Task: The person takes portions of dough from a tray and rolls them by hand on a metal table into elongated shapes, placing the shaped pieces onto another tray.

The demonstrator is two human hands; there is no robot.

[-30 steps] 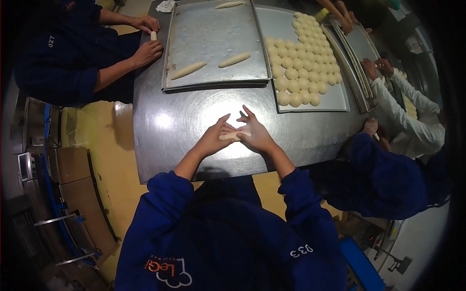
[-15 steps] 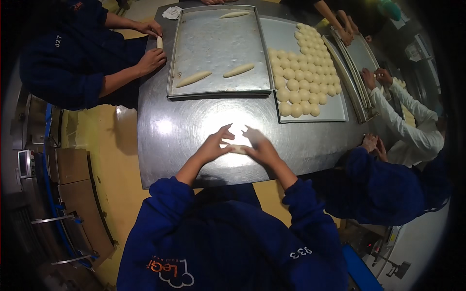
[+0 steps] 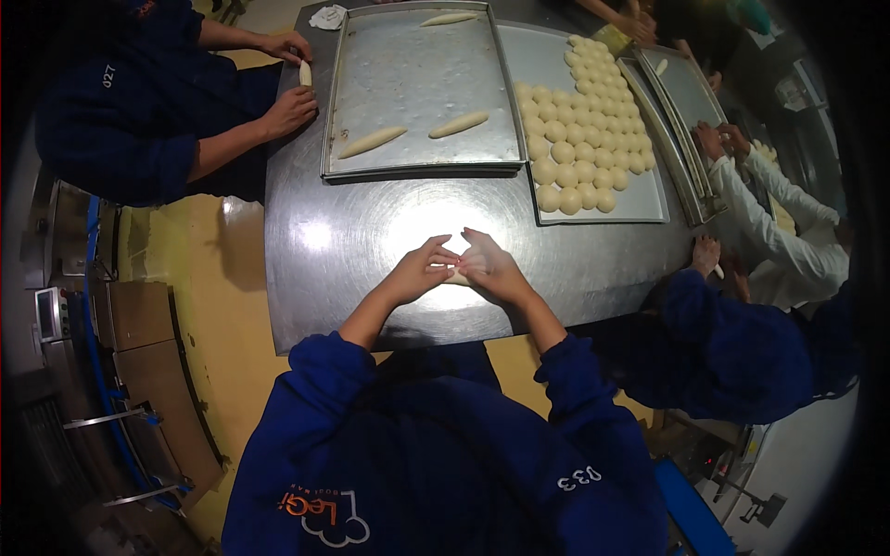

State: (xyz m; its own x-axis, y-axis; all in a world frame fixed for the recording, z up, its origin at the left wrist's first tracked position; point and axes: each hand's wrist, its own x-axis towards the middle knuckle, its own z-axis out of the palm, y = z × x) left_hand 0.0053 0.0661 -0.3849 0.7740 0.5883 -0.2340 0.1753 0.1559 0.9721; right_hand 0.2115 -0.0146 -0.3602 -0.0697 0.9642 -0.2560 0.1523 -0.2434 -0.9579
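Observation:
Close to the near edge of the steel table, a small pale dough piece lies under my fingertips, partly covered by them. My left hand is closed on its left part, thumb and fingers bent inward. From the other side my right hand pinches the same dough, with the forefinger raised. The two hands' fingertips meet over it. Beyond them is a metal baking tray holding three tapered dough sticks, one of them a dough stick at its near right.
Right of the baking tray, a white tray carries many round dough balls. More metal trays stand farther right. At the left a co-worker's hands handle a dough strip. Other people's hands work along the right side.
My hands have drawn closer together, their fingertips now meeting over the dough. My right fingers have bent in toward it. The co-worker's hand at the lower right has shifted, showing a dough piece.

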